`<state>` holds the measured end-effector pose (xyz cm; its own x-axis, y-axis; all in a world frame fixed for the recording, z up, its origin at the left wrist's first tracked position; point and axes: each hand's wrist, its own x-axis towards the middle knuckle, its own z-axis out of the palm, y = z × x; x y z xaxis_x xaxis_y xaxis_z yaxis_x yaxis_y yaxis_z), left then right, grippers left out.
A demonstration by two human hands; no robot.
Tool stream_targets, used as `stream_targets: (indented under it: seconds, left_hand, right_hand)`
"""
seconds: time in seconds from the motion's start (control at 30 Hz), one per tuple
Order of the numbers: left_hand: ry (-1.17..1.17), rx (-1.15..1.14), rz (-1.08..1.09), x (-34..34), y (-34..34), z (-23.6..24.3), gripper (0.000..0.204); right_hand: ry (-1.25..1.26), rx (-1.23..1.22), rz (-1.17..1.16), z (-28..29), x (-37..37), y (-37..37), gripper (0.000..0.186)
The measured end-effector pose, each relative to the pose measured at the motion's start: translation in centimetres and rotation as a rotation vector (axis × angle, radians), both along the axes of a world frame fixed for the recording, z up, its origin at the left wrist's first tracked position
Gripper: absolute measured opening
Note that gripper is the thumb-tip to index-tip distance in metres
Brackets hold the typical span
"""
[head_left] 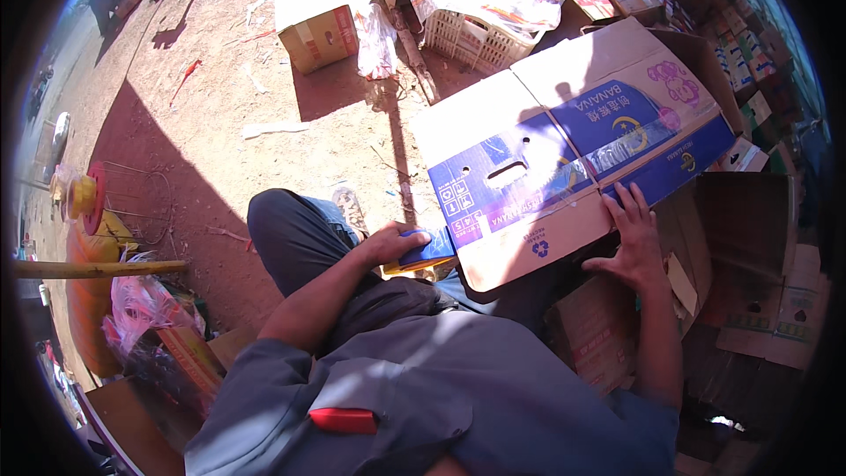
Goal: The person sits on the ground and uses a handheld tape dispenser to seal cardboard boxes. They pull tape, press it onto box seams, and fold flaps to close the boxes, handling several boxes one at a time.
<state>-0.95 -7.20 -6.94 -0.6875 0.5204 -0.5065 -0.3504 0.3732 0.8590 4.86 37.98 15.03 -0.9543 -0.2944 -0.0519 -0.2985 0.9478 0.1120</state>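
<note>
A flattened cardboard box (546, 203), printed blue and purple on tan with slots and tape, lies tilted across the right side over my legs. At its lower left, my left hand (388, 242) is closed on a blue cardboard flap (421, 251) with a yellow edge. My right hand (627, 238) has its fingers spread, their tips resting on the box's lower edge. Beneath and right of that hand are brown cardboard pieces (679, 282).
Ahead stand a carton (317, 37) and a plastic crate (467, 40) with white bags. At left are a reddish spool (86, 203), a yellow pole (106, 269), pink plastic (141, 300) and cardboard. Stacked boxes (740, 62) line the right; more cardboard (762, 317) lies lower right.
</note>
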Motion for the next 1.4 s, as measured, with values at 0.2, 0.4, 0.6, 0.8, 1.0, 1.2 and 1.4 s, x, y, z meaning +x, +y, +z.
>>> stream_targets:
  seconds: [0.2,0.4,0.6,0.8,1.0,1.2,1.4]
  left_hand:
    - [-0.001,0.034,-0.003,0.9,0.3,-1.0,0.056]
    - [0.009,0.218,0.266,3.0,-2.0,0.6,0.049]
    - [0.099,0.821,0.640,4.7,-4.8,13.8,0.043]
    - [0.624,0.875,0.689,5.6,-6.4,27.1,0.042]
    - [0.774,0.830,0.741,4.2,-5.8,28.6,0.042]
    - [0.637,0.754,0.765,-0.3,-4.4,22.4,0.041]
    - [0.336,0.531,0.811,-9.5,-3.8,8.0,0.041]
  right_hand:
    - [0.450,-0.010,0.301,-4.4,-4.5,-3.8,0.037]
    - [0.565,-0.142,0.496,-0.1,-8.3,-7.1,0.031]
    - [0.629,-0.337,0.785,6.3,-10.2,-15.7,0.027]
    - [0.627,-0.608,0.934,6.7,-9.2,-27.7,0.026]
    - [0.702,-1.000,0.835,3.5,-11.3,-29.6,0.027]
    - [0.577,-0.931,0.483,-10.6,-8.7,-24.2,0.044]
    - [-0.517,-1.644,-0.147,-23.4,-9.3,-21.1,0.050]
